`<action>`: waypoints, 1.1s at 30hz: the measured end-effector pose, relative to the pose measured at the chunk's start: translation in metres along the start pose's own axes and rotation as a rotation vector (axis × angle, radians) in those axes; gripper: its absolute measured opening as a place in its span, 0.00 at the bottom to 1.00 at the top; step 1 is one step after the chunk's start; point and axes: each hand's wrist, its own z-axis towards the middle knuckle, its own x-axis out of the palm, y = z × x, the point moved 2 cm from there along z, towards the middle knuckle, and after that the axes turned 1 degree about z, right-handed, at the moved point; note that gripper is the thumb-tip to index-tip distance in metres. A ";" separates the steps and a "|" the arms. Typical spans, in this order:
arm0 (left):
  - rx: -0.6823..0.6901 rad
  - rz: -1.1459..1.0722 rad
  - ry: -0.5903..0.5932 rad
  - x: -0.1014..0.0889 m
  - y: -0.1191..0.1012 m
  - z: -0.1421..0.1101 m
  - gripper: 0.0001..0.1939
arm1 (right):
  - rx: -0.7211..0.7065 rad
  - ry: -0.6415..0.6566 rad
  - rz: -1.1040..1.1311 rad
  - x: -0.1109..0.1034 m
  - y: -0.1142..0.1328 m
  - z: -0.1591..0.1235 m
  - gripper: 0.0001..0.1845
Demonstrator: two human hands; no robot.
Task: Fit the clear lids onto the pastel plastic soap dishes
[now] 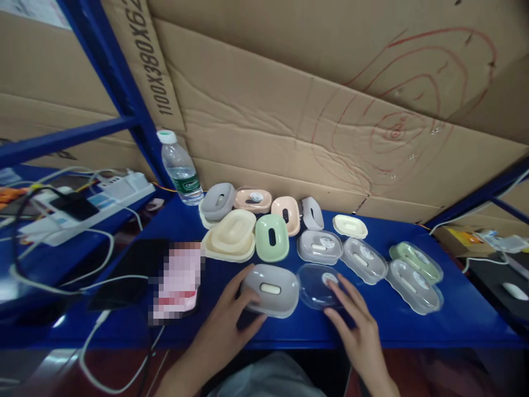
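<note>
Left hand (235, 317) is clamped on the gray dish (282, 302) at its left side, fingers and thumb around the rim. Right hand (356, 321) touches the clear lid (314, 293), directly right of the dish, with fingers at the sticker (329, 279); whether it clamps the lid cannot be told. Both parts are at the front of the blue table (467, 314). Green dish (272, 251) is behind the gray dish; bottle (182, 173) stands upright at the rear left.
</note>
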 end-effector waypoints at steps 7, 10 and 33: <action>-0.082 -0.111 -0.006 0.003 0.006 -0.001 0.41 | -0.131 0.007 -0.020 0.047 0.071 0.010 0.27; -0.091 -0.151 -0.012 0.001 0.007 -0.003 0.45 | -0.163 0.034 -0.037 0.053 0.077 0.007 0.28; -0.081 -0.172 0.010 0.001 0.008 -0.003 0.45 | -0.453 0.276 -0.014 0.040 0.070 0.019 0.29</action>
